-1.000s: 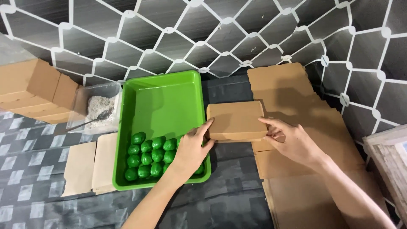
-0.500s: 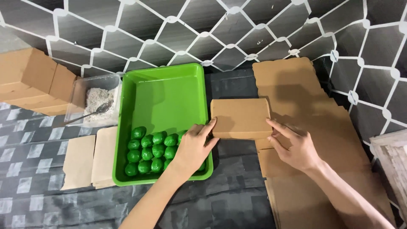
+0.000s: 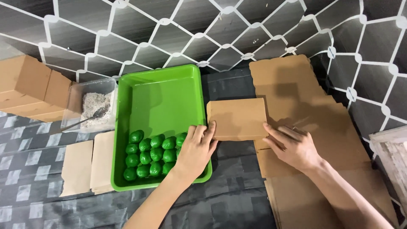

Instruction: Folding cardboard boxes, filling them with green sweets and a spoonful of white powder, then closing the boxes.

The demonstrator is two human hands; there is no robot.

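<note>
A flat brown cardboard box blank lies on the dark cloth between my hands. My left hand rests over the right rim of a green plastic tray, its fingertips touching the blank's left edge. On the blank's lower right corner my right hand presses with fingers spread. Several green balls sit in rows in the tray's near half.
A stack of flat cardboard sheets lies at the right. A clear tub of white powder with a spoon stands left of the tray. Assembled brown boxes sit far left. Flat brown pieces lie near left.
Both hands stay on the cardboard blank; my right hand slid a little lower along its right edge. The view shifted slightly.
</note>
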